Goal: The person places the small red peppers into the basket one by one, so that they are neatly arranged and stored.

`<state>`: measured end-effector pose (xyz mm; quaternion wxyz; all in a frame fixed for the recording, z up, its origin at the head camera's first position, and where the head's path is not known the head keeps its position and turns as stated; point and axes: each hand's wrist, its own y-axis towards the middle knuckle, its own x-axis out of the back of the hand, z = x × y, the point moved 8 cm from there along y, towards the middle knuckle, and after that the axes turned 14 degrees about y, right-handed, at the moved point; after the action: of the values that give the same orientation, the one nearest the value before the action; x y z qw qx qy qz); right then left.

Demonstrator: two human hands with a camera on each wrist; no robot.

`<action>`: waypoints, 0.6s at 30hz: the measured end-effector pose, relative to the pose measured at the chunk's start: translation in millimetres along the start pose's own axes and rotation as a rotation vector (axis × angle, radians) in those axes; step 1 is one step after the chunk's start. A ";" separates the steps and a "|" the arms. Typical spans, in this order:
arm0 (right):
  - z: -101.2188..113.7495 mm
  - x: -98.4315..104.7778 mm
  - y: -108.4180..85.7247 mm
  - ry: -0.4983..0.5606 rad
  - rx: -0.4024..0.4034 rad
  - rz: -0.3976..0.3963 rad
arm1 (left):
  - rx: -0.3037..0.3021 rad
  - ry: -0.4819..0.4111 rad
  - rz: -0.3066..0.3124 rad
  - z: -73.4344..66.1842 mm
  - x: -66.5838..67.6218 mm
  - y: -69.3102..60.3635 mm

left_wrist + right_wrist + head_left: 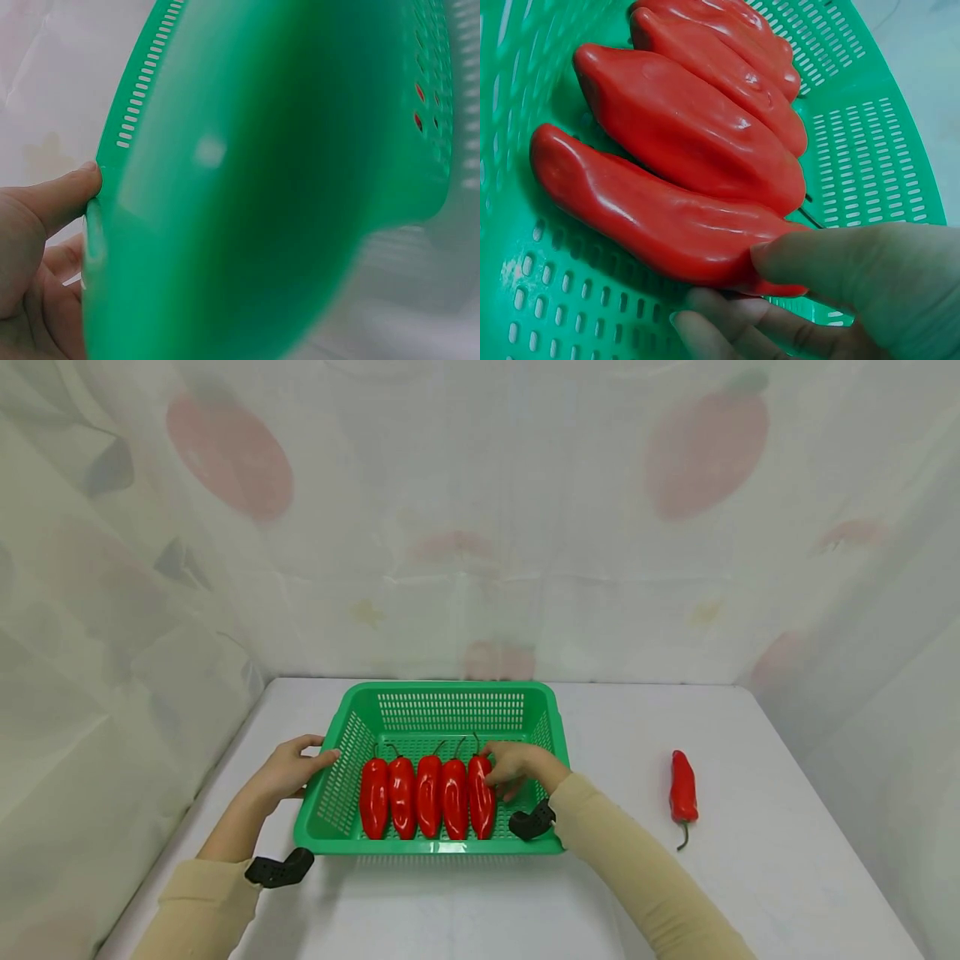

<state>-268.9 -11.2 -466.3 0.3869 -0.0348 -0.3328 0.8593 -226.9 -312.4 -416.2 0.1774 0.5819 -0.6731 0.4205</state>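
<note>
A green plastic basket (pixel 442 847) with slotted walls stands at the middle of the table. My left hand (pixel 296 767) grips its left rim, and in the left wrist view the thumb (pixel 79 187) lies over the basket edge. Inside, several glossy red peppers (pixel 429 793) lie side by side, stems toward the far wall. At the right end of that row, my right hand (pixel 521 762) holds a red pepper (pixel 481 802) near its stem end. The right wrist view shows the thumb on top of this pepper (pixel 652 217) and the other fingers at its side, partly hidden.
Another red pepper (pixel 683 787) lies on the white table (pixel 600 727) to the right of the basket, its stem toward the near edge. A pale curtain with fruit prints (pixel 585 610) hangs behind the table and along both sides.
</note>
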 end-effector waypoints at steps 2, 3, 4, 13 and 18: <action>0.4 -0.5 -0.7 -0.002 0.000 0.002 | -0.001 -0.001 0.001 -0.1 0.0 -0.2; 0.6 -0.8 -1.0 -0.003 0.000 0.004 | 0.000 -0.001 0.001 0.0 0.0 -0.3; 0.7 -1.0 -1.4 -0.005 -0.001 0.005 | 0.000 -0.001 0.002 0.0 0.0 -0.4; 0.5 -1.7 -3.0 -0.018 -0.006 0.013 | -0.002 0.002 0.000 0.3 0.1 0.1; -0.6 0.4 -4.0 -0.018 -0.011 0.009 | 0.000 0.000 0.002 0.8 -0.4 0.5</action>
<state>-266.4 -8.6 -464.3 0.3798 -0.0309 -0.3409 0.8594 -227.1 -312.8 -417.1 0.1770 0.5813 -0.6736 0.4207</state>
